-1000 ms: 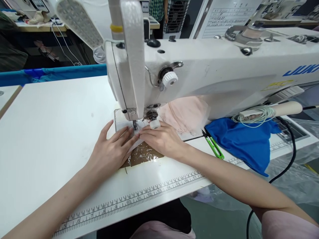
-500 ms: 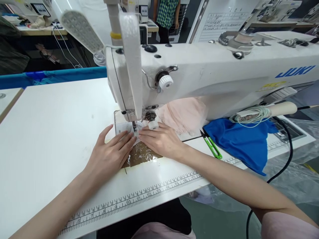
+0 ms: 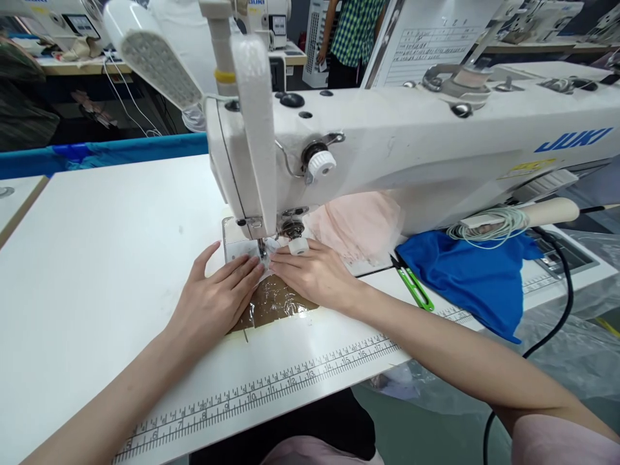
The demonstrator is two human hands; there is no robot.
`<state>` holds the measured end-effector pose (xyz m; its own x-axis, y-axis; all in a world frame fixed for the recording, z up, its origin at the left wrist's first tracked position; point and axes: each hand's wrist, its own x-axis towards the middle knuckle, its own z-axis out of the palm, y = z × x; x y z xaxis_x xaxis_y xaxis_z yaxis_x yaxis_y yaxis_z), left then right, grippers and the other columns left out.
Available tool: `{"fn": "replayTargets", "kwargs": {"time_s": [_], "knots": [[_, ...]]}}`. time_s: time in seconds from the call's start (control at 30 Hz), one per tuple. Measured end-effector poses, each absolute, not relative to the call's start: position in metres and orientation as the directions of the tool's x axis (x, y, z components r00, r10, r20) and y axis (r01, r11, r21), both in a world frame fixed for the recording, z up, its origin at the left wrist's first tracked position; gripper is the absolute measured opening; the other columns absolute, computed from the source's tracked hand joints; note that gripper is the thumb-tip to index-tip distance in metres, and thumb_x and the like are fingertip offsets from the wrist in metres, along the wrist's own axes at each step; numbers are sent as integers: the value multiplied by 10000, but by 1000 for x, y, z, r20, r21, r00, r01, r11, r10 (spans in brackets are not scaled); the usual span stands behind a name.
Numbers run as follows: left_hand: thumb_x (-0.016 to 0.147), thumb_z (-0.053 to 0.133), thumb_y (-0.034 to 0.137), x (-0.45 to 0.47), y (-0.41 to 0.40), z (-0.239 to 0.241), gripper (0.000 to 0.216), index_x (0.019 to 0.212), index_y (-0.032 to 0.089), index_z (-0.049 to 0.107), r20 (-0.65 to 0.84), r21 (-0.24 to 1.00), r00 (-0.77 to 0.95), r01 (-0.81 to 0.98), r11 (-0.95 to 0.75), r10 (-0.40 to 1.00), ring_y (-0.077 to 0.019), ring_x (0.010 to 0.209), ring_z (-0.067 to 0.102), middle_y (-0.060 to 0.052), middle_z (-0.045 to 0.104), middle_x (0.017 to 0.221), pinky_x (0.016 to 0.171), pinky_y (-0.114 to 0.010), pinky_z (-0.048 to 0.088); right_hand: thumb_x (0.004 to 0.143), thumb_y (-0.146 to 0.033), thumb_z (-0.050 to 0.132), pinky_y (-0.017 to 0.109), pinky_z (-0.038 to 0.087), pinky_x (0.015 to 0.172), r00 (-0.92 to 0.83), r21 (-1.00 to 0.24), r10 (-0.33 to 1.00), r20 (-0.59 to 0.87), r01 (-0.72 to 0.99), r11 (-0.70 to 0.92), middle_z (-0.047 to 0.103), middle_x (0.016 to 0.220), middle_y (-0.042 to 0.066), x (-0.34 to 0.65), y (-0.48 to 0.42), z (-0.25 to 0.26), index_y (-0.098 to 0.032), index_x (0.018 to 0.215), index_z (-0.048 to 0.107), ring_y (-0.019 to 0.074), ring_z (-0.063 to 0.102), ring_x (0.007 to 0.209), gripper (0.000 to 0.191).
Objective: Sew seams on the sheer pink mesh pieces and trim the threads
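From where I stand, the white sewing machine [image 3: 387,145] looms over the work, its small white knob [image 3: 299,246] blocking part of the right hand [image 3: 317,276]. Green snips [image 3: 414,284] and a rumpled blue cloth [image 3: 465,274] lie to the right, filmy peach fabric [image 3: 356,223] farther in. The thin whitish cloth [image 3: 267,272] sits at the presser foot [image 3: 262,248], between both hands' fingertips. The left hand [image 3: 217,294] lies flat, thumb spread; the right's fingers press together, though I cannot tell whether its hidden thumb pinches. Nearer, glossy crinkled film covers a brown patch [image 3: 278,303].

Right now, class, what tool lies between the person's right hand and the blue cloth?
Green snips lie between the right hand and the blue cloth, in the head view.
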<state>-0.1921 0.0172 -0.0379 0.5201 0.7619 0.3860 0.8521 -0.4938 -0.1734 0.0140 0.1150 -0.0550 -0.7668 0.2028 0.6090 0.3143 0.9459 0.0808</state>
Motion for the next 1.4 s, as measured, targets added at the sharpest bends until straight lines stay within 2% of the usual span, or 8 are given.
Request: {"fn": "replayTargets", "kwargs": {"time_s": [0.2, 0.33, 0.67, 0.87, 1.0, 1.1, 1.27, 1.4], "knots": [[995, 434, 163, -192, 21, -39, 319, 1290, 206, 547, 423, -147, 482, 872, -466, 767, -220, 1110, 673, -62, 696, 1209, 1142, -555, 304, 918, -90, 542, 323, 496, 920, -778, 81, 219, 589, 326, 942, 773, 986, 12, 12, 117, -55, -154, 925, 736, 151, 694, 858, 205], [999, 419, 168, -192, 23, -40, 310, 1268, 191, 572, 423, -138, 480, 872, -469, 768, -225, 1114, 671, -72, 700, 1201, 1139, -558, 305, 916, -85, 537, 330, 503, 916, -789, 82, 228, 571, 332, 940, 777, 946, 26, 11, 118, -53, -145, 911, 736, 160, 693, 826, 208], [974, 468, 147, -194, 29, -43, 308, 1245, 146, 613, 473, -138, 490, 862, -487, 733, -249, 1070, 689, -105, 718, 1156, 1123, -544, 311, 932, -101, 526, 325, 512, 927, -819, 78, 299, 491, 382, 921, 767, 982, 43, 9, 118, -50, -151, 878, 733, 170, 688, 897, 219], [978, 452, 150, -195, 30, -44, 332, 1282, 164, 584, 450, -105, 474, 869, -483, 756, -255, 1103, 674, -107, 699, 1190, 1126, -568, 303, 944, -113, 513, 334, 521, 920, -824, 85, 325, 463, 407, 910, 765, 958, 39, 8, 119, -50, -159, 922, 734, 181, 683, 926, 227], [986, 436, 163, -197, 30, -45, 354, 1317, 198, 556, 429, -82, 457, 879, -470, 780, -255, 1137, 656, -101, 675, 1230, 1113, -592, 316, 962, -128, 491, 349, 532, 908, -820, 41, 363, 442, 422, 905, 761, 979, 48, 7, 119, -50, -170, 939, 731, 188, 679, 956, 245], [991, 433, 187, -196, 29, -45, 346, 1310, 212, 564, 426, -77, 450, 882, -464, 785, -255, 1142, 654, -90, 679, 1227, 1105, -593, 333, 958, -122, 500, 356, 529, 923, -822, 27, 367, 435, 419, 908, 758, 994, 51, 7, 119, -50, -174, 950, 728, 188, 675, 973, 234], [993, 447, 271, -199, 32, -42, 322, 1244, 160, 616, 420, -65, 401, 908, -413, 814, -263, 1193, 621, -109, 669, 1261, 1122, -531, 342, 942, -101, 510, 351, 522, 936, -822, 55, 358, 443, 423, 904, 756, 1007, 60, 7, 119, -50, -157, 972, 725, 197, 669, 999, 224], [1005, 384, 395, -202, 29, -40, 456, 1286, 93, 580, 381, -108, 362, 931, -348, 851, -320, 1251, 565, -183, 622, 1314, 1112, -549, 320, 927, -56, 446, 368, 503, 959, -811, 69, 323, 487, 405, 912, 750, 1028, 70, 8, 118, -50, -119, 1025, 711, 205, 663, 1020, 289]]}}
